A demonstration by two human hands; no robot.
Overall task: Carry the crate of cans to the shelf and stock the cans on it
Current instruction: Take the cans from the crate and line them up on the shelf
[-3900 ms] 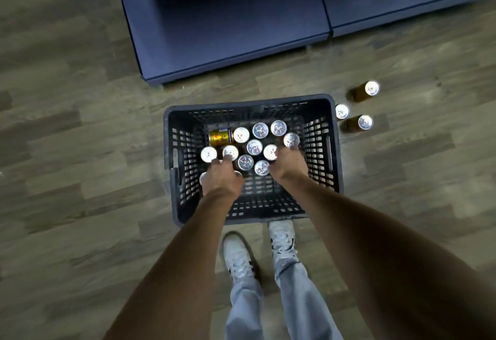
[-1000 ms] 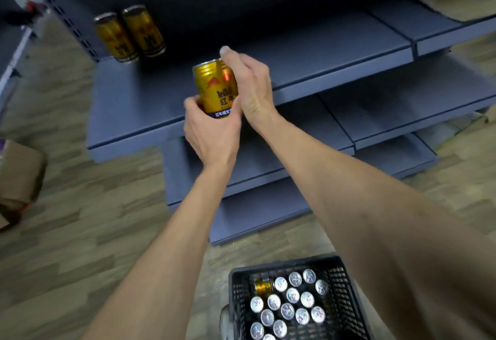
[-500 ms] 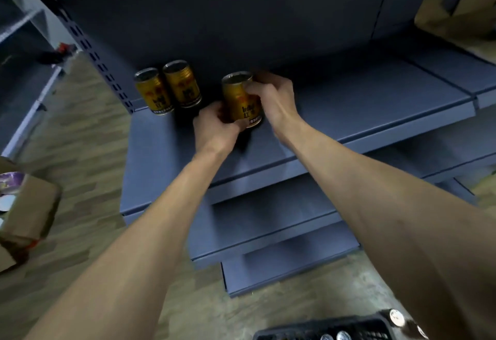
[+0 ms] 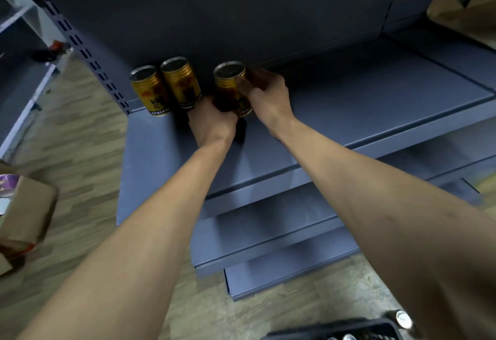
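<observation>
Head view: both hands, the left hand (image 4: 212, 122) low and the right hand (image 4: 264, 95) higher, gripped a gold can (image 4: 231, 88) upright, top up, at the back of the shelf (image 4: 349, 103) beside two shelved cans (image 4: 166, 87). Setting it flat before letting go, clear of its neighbours, would serve best. The crate (image 4: 335, 333) sat on the floor below.

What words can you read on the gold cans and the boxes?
Left can: dark characters and a pale strip at the bottom, too blurred to read.
Middle can: dark print, too blurred to read.
Can in the hands: mostly covered by the left hand and right hand, print unreadable.
Cardboard box: a purple sticker, no readable words.
So nothing can be read.
</observation>
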